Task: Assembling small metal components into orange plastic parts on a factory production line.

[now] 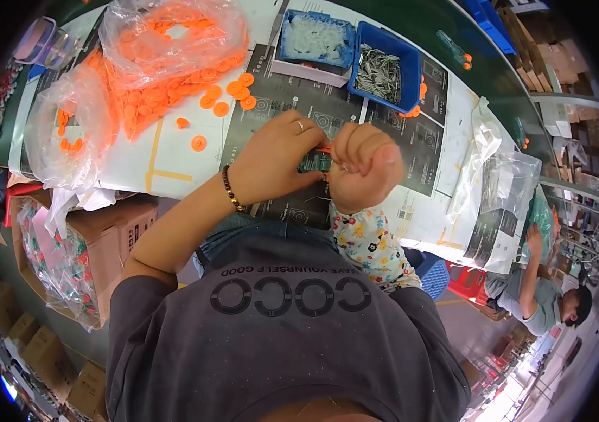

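Note:
My left hand [278,155], with a ring and a beaded bracelet, is closed around a small green see-through plastic piece [313,162] with orange bits at its edge. Pressed against the right end of that piece is my right hand [366,169], its fingers curled into a fist; what they grip is hidden. Both hands are over the dark printed sheet in front of my body. Loose orange discs [220,109] lie beyond my left hand. Beyond my right hand stands a blue bin [412,77] holding many small metal pins.
A blue tray [289,53] of clear small parts stands beside the bin. Plastic bags of orange discs [173,49] cover the left of the table. Clear bags [507,183] lie at right. A cardboard box [113,232] stands at lower left. Another person [542,302] works at far right.

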`<control>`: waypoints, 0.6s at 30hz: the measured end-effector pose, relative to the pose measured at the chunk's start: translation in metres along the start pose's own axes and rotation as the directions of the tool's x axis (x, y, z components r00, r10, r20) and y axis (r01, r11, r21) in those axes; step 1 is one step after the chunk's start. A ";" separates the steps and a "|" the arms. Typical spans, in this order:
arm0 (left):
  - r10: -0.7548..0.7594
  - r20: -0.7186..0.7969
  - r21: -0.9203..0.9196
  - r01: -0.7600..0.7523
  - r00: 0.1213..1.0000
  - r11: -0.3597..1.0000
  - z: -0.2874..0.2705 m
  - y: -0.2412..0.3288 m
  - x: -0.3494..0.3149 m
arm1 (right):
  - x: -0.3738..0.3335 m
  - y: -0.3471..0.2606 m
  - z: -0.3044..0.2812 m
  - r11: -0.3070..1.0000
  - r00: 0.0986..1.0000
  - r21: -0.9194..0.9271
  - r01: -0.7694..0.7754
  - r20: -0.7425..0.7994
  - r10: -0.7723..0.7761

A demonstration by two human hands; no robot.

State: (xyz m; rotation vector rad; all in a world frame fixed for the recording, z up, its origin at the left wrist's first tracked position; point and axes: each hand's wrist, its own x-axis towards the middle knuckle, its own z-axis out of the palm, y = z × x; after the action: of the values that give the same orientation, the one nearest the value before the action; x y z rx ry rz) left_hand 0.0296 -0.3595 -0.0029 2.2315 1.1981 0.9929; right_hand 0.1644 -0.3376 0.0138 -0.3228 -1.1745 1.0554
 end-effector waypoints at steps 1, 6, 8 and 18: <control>-0.011 0.021 0.003 0.011 1.000 1.000 0.000 0.000 0.001 | 0.000 0.000 0.001 1.000 1.000 -0.001 0.026 0.004 -0.026; -0.059 0.077 0.052 0.055 0.995 0.997 0.008 0.010 0.001 | 0.006 -0.008 -0.014 0.997 0.985 0.081 -0.015 -0.172 0.029; -0.055 0.002 0.075 0.055 0.998 0.996 0.007 0.007 -0.010 | 0.010 -0.019 -0.018 0.956 0.920 0.280 -0.084 -0.346 0.183; 0.121 -0.429 0.257 -0.008 0.895 0.966 -0.110 -0.053 0.127 | -0.019 -0.080 -0.113 0.368 0.929 -0.887 0.280 0.347 0.129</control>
State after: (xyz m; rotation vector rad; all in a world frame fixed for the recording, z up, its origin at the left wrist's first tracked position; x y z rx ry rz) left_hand -0.0339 -0.2213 0.0851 2.3183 1.5182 1.5134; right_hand 0.3023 -0.3604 0.0129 -0.9942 -2.0754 0.2038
